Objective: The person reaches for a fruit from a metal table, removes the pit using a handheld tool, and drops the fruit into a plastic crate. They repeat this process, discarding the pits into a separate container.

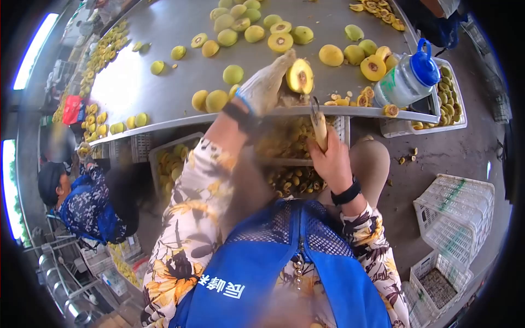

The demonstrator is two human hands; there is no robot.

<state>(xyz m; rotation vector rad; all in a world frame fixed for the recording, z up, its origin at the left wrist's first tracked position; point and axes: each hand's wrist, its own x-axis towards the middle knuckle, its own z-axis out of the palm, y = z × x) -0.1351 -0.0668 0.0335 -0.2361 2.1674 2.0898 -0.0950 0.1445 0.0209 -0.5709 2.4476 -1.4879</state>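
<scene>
My left hand (266,83), in a pale work glove, reaches over the table edge with its fingers closed on a halved yellow peach (299,76). The cut face, dark at the pit, is turned towards me. In my bare right hand (332,164) is a pitting tool with a pale wooden handle (319,134). Its thin, curved metal tip (315,105) points up, just below the peach half. Whole and halved peaches (280,42) are scattered beyond my left hand. Small peach scraps (342,100) lie right of the tool tip.
A blue-lidded water bottle (407,79) stands at the metal table's (180,93) right end, near a crate of peaches (448,104). Under the edge sits a crate of pieces (284,136). White crates (456,213) stand on the floor at right. A person (90,202) sits at left.
</scene>
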